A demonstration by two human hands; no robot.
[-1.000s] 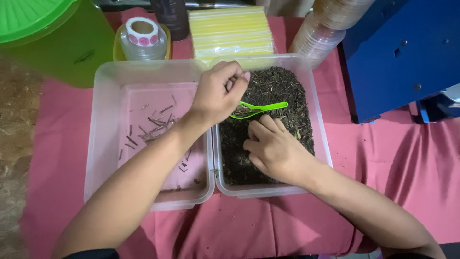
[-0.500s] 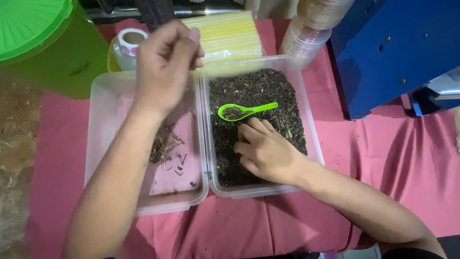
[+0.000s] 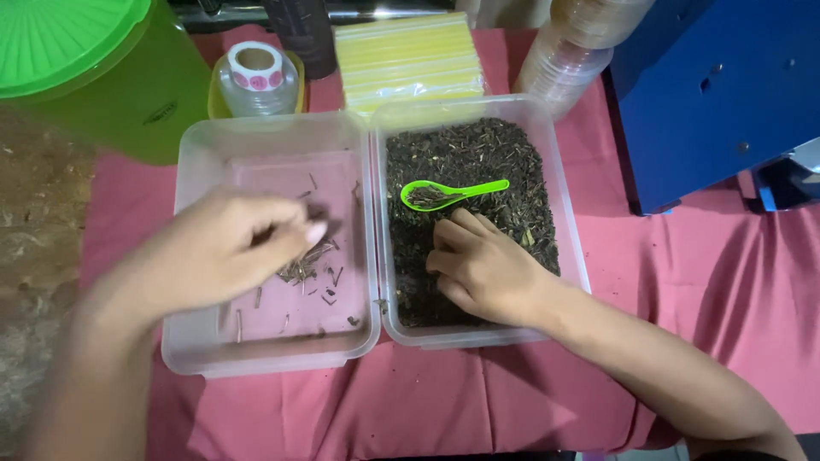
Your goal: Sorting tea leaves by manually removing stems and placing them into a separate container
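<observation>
Two clear plastic tubs stand side by side on a pink cloth. The right tub (image 3: 571, 213) is full of dark dried tea leaves (image 3: 478, 154), with a small green spoon (image 3: 453, 193) lying on them. My right hand (image 3: 483, 266) rests on the leaves, fingers curled into them. The left tub (image 3: 192, 154) holds only a few thin brown stems (image 3: 307, 266). My left hand (image 3: 226, 252), blurred, hovers low over that tub with fingertips pinched together just above the stems; whether it holds a stem is unclear.
A green lidded bin (image 3: 94, 68) stands at the back left. Behind the tubs are a sticker roll in a small cup (image 3: 256, 72), a yellow straw pack (image 3: 410, 60) and stacked clear lids (image 3: 572, 51). A blue machine (image 3: 717, 94) is at the right.
My left hand went from the leaf tub, up over the far edge of the left tub, then down and toward me above the stems. The right hand stayed on the leaves.
</observation>
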